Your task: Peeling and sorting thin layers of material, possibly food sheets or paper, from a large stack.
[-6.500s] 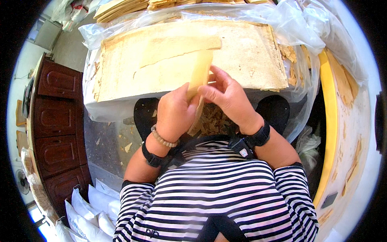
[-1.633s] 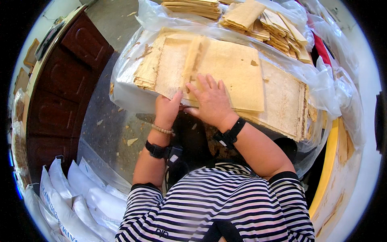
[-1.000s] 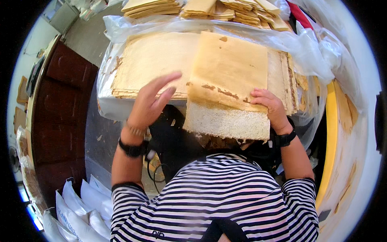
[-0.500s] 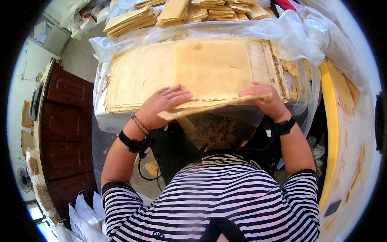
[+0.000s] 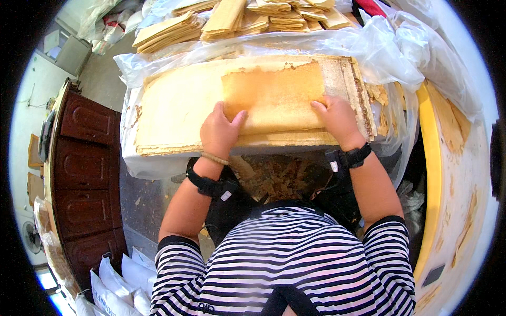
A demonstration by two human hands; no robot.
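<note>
Well, left hand [image 5: 219, 131] and right hand [image 5: 339, 122] tight on tan sheet [image 5: 276, 97], bundles [image 5: 222, 20] beyond plastic film [image 5: 363, 46]

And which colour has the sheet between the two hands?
Golden tan, slightly uneven; the sheet shows best in the head view, the only one.

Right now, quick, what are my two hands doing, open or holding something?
Left hand: closed on the left edge of the folded tan sheet, thumb on top.
Right hand: closed on its right edge, thumb on top.
</note>
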